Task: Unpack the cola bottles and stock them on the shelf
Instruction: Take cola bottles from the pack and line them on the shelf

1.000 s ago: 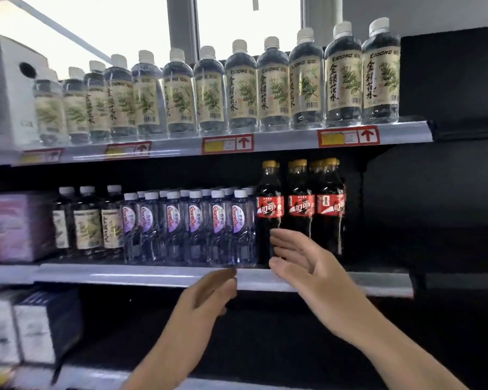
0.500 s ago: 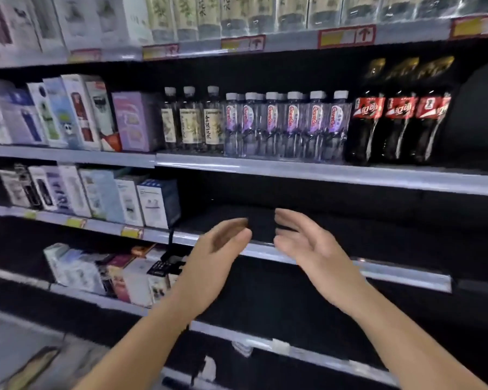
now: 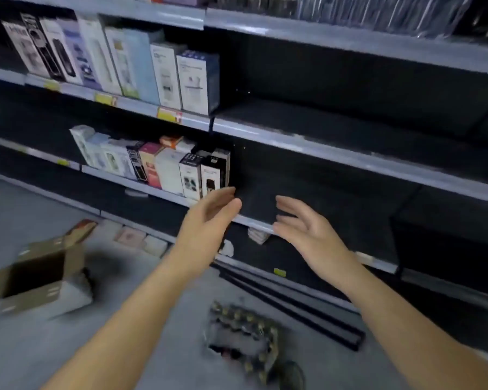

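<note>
Both hands are raised in front of the dark metal shelving (image 3: pixel 358 161), palms facing one another and holding nothing. The left hand (image 3: pixel 209 220) has its fingers straight and close together; the right hand (image 3: pixel 307 229) has its fingers loosely spread. Compared with a second ago, when the hands were level with the three cola bottles already standing on the upper shelf, the view has dropped past the lower tiers to the grey floor (image 3: pixel 40 347). The plastic-wrapped pack of dark cola bottles with yellow caps (image 3: pixel 245 330) now lies on that floor, below and between the forearms, its wrap apparently torn open, though blur hides detail. An open brown cardboard box (image 3: pixel 37 277) sits well to the left, near rows of small white and coloured product boxes (image 3: pixel 158 164). This downward shift suggests the person is returning for more bottles; stocking appears only begun.
</note>
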A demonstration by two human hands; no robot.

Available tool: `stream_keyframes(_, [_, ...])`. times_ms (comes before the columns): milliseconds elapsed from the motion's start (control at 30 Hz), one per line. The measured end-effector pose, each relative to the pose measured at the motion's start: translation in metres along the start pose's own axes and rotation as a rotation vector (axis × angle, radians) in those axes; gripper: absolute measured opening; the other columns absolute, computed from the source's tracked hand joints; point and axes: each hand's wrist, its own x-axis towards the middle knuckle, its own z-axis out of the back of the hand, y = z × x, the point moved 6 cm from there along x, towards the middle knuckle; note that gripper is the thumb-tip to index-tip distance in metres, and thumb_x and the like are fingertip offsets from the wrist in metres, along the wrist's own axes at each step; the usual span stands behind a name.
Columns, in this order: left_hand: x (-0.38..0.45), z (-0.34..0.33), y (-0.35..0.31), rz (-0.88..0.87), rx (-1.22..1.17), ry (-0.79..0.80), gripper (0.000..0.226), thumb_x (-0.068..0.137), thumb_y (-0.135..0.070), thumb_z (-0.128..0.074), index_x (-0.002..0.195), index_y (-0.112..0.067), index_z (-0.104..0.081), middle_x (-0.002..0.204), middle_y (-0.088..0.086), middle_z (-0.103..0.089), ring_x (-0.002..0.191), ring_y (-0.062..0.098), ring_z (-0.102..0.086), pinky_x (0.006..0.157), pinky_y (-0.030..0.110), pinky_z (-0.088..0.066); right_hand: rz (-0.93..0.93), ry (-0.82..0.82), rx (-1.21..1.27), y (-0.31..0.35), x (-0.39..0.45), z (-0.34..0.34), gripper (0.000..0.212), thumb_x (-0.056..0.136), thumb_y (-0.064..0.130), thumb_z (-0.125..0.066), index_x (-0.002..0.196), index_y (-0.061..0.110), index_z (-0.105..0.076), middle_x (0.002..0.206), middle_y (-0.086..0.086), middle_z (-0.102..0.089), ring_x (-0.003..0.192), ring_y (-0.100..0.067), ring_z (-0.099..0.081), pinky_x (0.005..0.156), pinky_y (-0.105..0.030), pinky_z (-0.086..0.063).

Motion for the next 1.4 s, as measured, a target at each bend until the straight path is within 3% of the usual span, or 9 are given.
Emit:
stream_keyframes(333, [-0.032, 0.016, 0.157, 0.212, -0.014, -0.072, 0.031, 0.1, -0.037, -0.06, 0.13, -0.03, -0.064, 0.122, -0.021, -0.066, 0.108, -0.014, -0.061, 0.088, 0.01, -0.05, -0.236, 0.153, -0.051, -0.142, 0.005, -0.095, 0.046, 0.1, 0.021, -0.066, 0.141, 0.037, -0.053, 0.133, 0.031, -0.057, 0.126, 0.011, -0.054, 0.105, -0.018, -0.043])
stream_keyframes(433, [-0.04, 0.014, 0.21, 0.276, -0.002, -0.076, 0.03, 0.101, -0.036, -0.059, 0.13, -0.032, -0.062, 0.123, -0.02, -0.065, 0.111, -0.009, -0.061, 0.079, 0.004, -0.048, -0.285, 0.21, -0.105, -0.203, 0.007, -0.121, 0.05, 0.1, 0.024, -0.066, 0.146, 0.035, -0.052, 0.141, 0.024, -0.056, 0.132, 0.006, -0.051, 0.111, -0.023, -0.04])
stream_keyframes(533, [-0.041, 0.01, 0.267, 0.34, 0.008, -0.082, 0.035, 0.1, -0.037, -0.059, 0.135, -0.032, -0.061, 0.127, -0.02, -0.065, 0.11, -0.013, -0.061, 0.075, -0.003, -0.044, -0.365, 0.302, -0.165, -0.278, 0.009, -0.146, 0.04, 0.099, 0.03, -0.067, 0.132, 0.048, -0.055, 0.129, 0.029, -0.061, 0.122, 0.011, -0.056, 0.105, -0.02, -0.045])
stream_keyframes(633, [-0.034, 0.0, 0.337, 0.386, 0.034, -0.08, 0.037, 0.099, -0.039, -0.059, 0.135, -0.034, -0.061, 0.128, -0.019, -0.065, 0.11, -0.012, -0.061, 0.079, 0.002, -0.045, -0.446, 0.375, -0.261, -0.379, 0.016, -0.171, 0.033, 0.096, 0.035, -0.068, 0.125, 0.048, -0.06, 0.126, 0.021, -0.067, 0.12, 0.004, -0.06, 0.105, -0.031, -0.051])
stream_keyframes(800, [-0.023, -0.026, 0.454, 0.441, 0.032, -0.082, 0.033, 0.099, -0.036, -0.062, 0.132, -0.037, -0.062, 0.121, -0.02, -0.067, 0.108, -0.011, -0.062, 0.084, 0.007, -0.046, -0.54, 0.497, -0.429, -0.558, 0.029, -0.219, 0.061, 0.086, 0.055, -0.055, 0.143, 0.033, -0.052, 0.141, 0.006, -0.059, 0.128, -0.015, -0.057, 0.106, -0.043, -0.052])
stream_keyframes(1000, [-0.01, -0.071, 0.585, 0.453, 0.035, -0.055, 0.048, 0.085, -0.052, -0.059, 0.13, -0.036, -0.064, 0.122, -0.016, -0.069, 0.115, 0.001, -0.065, 0.102, 0.032, -0.051, -0.576, 0.592, -0.637, -0.722, 0.057, -0.277, 0.054, 0.101, 0.031, -0.055, 0.153, 0.02, -0.044, 0.159, -0.004, -0.044, 0.142, -0.023, -0.046, 0.113, -0.04, -0.041])
stream_keyframes(1200, [-0.006, -0.087, 0.673, 0.487, 0.009, -0.085, 0.049, 0.084, -0.051, -0.058, 0.129, -0.035, -0.066, 0.123, -0.016, -0.069, 0.114, -0.002, -0.064, 0.097, 0.025, -0.048, -0.714, 0.668, -0.673, -0.836, 0.08, -0.327, 0.055, 0.099, 0.027, -0.05, 0.153, 0.019, -0.043, 0.149, -0.01, -0.052, 0.122, -0.025, -0.058, 0.086, -0.034, -0.048])
stream_keyframes(1300, [-0.018, -0.089, 0.703, 0.511, -0.027, -0.103, 0.042, 0.088, -0.047, -0.061, 0.127, -0.034, -0.068, 0.12, -0.016, -0.071, 0.113, -0.002, -0.065, 0.097, 0.026, -0.051, -0.785, 0.694, -0.682, -0.882, 0.089, -0.345, 0.059, 0.092, 0.035, -0.048, 0.15, 0.022, -0.044, 0.138, -0.01, -0.058, 0.112, -0.028, -0.062, 0.093, -0.042, -0.055])
stream_keyframes(1400, [-0.031, -0.091, 0.725, 0.534, -0.075, -0.112, 0.027, 0.095, -0.04, -0.066, 0.121, -0.038, -0.069, 0.113, -0.024, -0.071, 0.106, -0.011, -0.065, 0.079, 0.006, -0.05, -0.793, 0.797, -0.817, -0.928, 0.095, -0.354, 0.06, 0.092, 0.033, -0.048, 0.15, 0.018, -0.043, 0.148, -0.014, -0.052, 0.125, -0.035, -0.055, 0.104, -0.048, -0.05])
